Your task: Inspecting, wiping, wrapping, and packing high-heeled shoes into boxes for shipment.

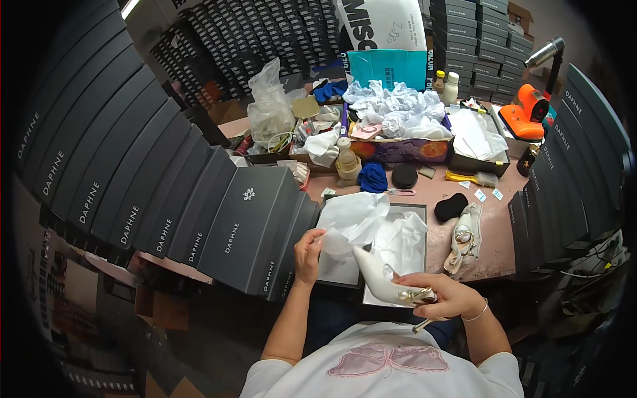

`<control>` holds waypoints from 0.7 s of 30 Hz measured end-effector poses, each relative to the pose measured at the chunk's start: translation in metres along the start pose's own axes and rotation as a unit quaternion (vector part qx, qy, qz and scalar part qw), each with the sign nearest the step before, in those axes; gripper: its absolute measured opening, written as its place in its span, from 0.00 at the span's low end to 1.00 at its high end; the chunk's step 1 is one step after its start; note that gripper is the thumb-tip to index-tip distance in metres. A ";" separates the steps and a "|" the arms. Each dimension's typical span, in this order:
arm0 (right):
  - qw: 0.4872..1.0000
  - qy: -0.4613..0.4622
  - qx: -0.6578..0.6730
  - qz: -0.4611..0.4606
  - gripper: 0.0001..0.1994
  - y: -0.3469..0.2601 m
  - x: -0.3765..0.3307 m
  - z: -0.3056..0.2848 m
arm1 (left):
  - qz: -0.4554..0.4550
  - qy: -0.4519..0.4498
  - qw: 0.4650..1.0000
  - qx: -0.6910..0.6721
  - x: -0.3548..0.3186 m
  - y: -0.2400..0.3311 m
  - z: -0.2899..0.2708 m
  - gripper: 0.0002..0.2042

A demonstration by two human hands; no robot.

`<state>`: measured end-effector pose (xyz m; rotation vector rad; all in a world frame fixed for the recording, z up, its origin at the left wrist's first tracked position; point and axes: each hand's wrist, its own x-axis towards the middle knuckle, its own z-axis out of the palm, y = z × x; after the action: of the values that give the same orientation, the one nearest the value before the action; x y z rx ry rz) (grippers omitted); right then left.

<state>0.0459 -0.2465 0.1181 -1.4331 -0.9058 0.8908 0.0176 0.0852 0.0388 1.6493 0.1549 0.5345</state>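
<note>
My right hand (452, 296) grips a white high-heeled shoe (377, 278) by its back part. The pointed toe aims up and left, gold-coloured trim shows beside my fingers, and the thin heel points down. My left hand (308, 257) pinches the edge of a sheet of white tissue paper (352, 213). Beneath both lies an open shoebox (340, 270), dark outside and pale inside, with more crumpled tissue (401, 235) in its right part. A second white shoe (463, 240) with an ornament rests on the table to the right, next to a black pad (451, 207).
Dark shoeboxes (249, 222) are stacked along the left, with another stack (564, 166) at right. Farther back stand a carton of crumpled white paper (398, 113), a bottle (347, 162), a blue cloth (373, 178), a round black tin (404, 176) and an orange device (527, 114).
</note>
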 end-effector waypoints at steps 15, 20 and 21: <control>0.976 0.016 -0.189 -0.105 0.26 0.020 0.059 0.026 | 0.061 -0.173 0.973 0.142 -0.027 0.088 0.033 0.25; 0.944 0.254 0.206 0.037 0.17 0.061 0.069 0.019 | 0.220 -0.111 0.917 0.313 -0.021 0.062 0.024 0.22; 0.904 0.258 0.335 0.054 0.16 0.061 0.061 0.012 | 0.212 -0.067 0.915 0.337 -0.015 0.046 0.016 0.22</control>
<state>0.0619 -0.1880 0.0552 -1.0268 -0.0867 0.7424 0.0020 0.0576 0.0783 2.4150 -0.1481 0.7432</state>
